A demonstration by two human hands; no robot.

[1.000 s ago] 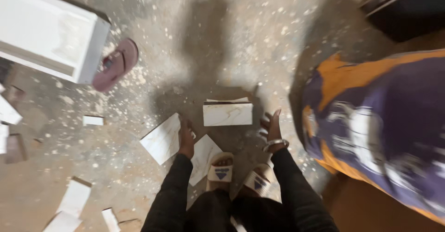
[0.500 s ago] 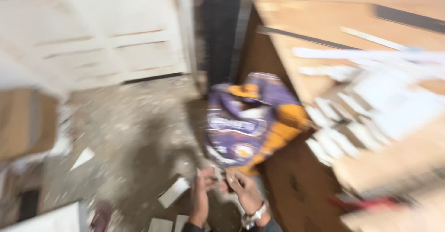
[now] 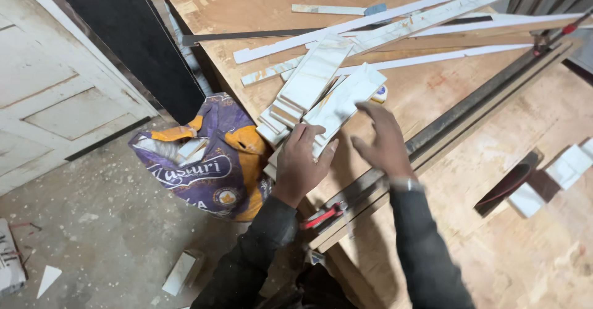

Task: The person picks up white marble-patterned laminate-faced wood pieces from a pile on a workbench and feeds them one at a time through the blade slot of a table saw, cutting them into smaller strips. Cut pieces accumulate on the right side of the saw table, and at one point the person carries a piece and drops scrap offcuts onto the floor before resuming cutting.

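- At the near corner of the plywood worktop (image 3: pixel 432 93), the left hand (image 3: pixel 301 161) lies flat, fingers spread, on the lower end of a stack of white laminate offcuts (image 3: pixel 321 96).
- The stack runs away from the hands, its long axis slanting up and to the right; the left hand is the nearer, already touching it.
- The right hand (image 3: pixel 382 137) hovers open just beside the stack's right edge, palm down and holding nothing, as far as the blur lets me tell.
- Beyond the stack, long white edge strips (image 3: pixel 395 22) lie across the worktop; to the right of the right hand runs a dark metal straightedge (image 3: pixel 469 108).
- Left of the left hand, below the worktop, a purple and orange sack (image 3: pixel 204 161) stands on the dusty concrete floor (image 3: pixel 92 235), a white panelled door (image 3: pixel 55 93) behind it.
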